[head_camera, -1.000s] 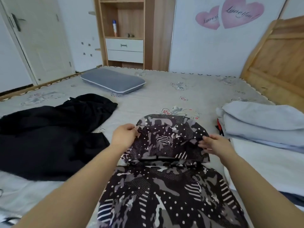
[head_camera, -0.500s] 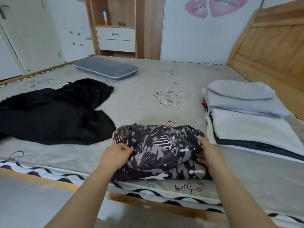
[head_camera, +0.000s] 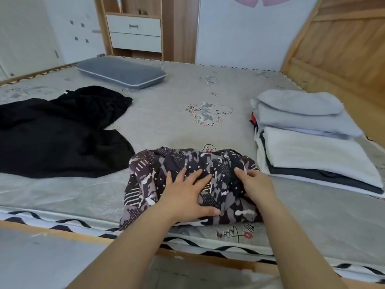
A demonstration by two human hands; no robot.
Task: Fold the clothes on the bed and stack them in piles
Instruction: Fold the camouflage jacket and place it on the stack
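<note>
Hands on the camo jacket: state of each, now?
Left hand: open, fingers spread flat, pressing the camo jacket.
Right hand: on the jacket's right side, fingers curled into the fabric, holding it.

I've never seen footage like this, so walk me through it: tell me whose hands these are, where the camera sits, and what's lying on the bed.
No machine here: a person wears one wide-angle camera on the head, looking forward and down, so both arms reach in from the bottom. The left hand lies flat, fingers spread, pressing on a folded patterned jacket near the edge of the bed. The right hand rests on the jacket's right side; whether it pinches the fabric is hard to tell. To the left lies an unfolded black garment. To the right sits a pile of folded clothes. A grey pillow lies at the far side.
</note>
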